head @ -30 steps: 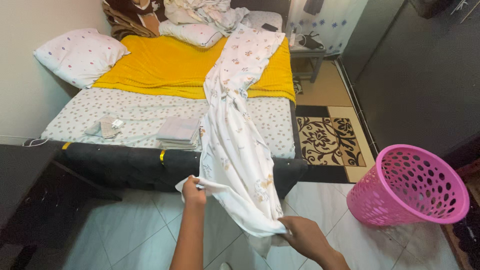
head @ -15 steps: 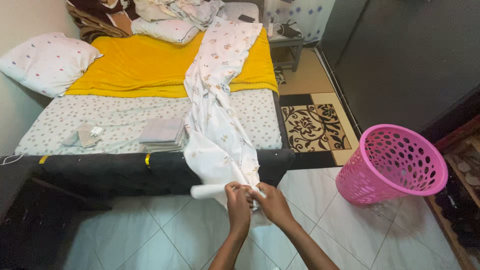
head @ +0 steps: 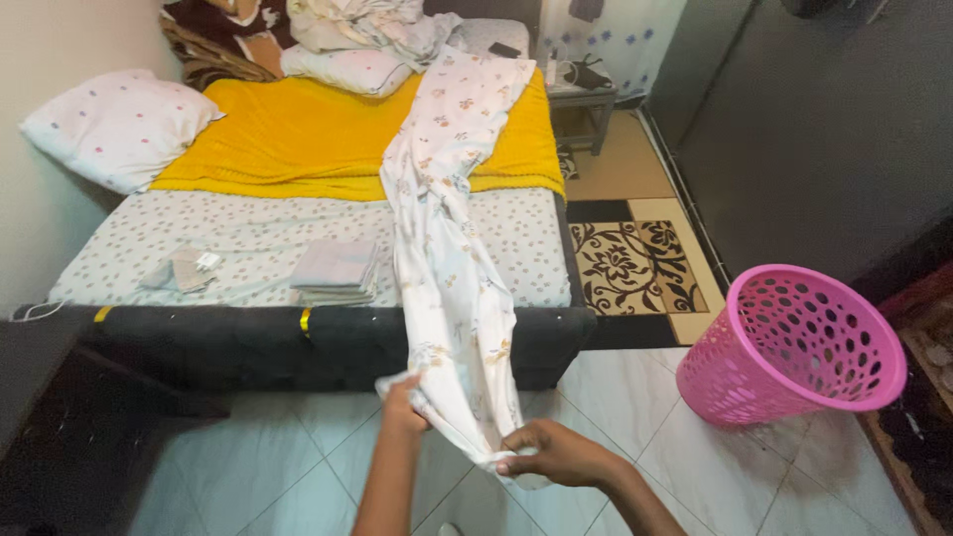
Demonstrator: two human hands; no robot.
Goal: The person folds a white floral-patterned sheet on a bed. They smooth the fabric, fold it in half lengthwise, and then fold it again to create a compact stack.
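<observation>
A long white sheet with a small flower print (head: 447, 248) runs from the head of the bed, over the yellow blanket (head: 328, 139), down past the bed's dark foot edge (head: 248, 342) to the floor. My left hand (head: 402, 407) grips one corner of its lower end. A little to the right and lower, my right hand (head: 551, 455) holds the other part of that end. Both hands are over the white floor tiles, just in front of the bed.
A stack of folded cloths (head: 336, 270) and a small packet (head: 189, 268) lie on the mattress. Pillows (head: 119, 124) and crumpled bedding (head: 367, 25) sit at the head. A pink perforated basket (head: 804, 347) leans at right, by a patterned rug (head: 635, 263) and dark wardrobe (head: 824, 129).
My hands went from spread apart, to meeting at the sheet's end, to slightly apart again. The sheet's lower end now hangs narrower and bunched.
</observation>
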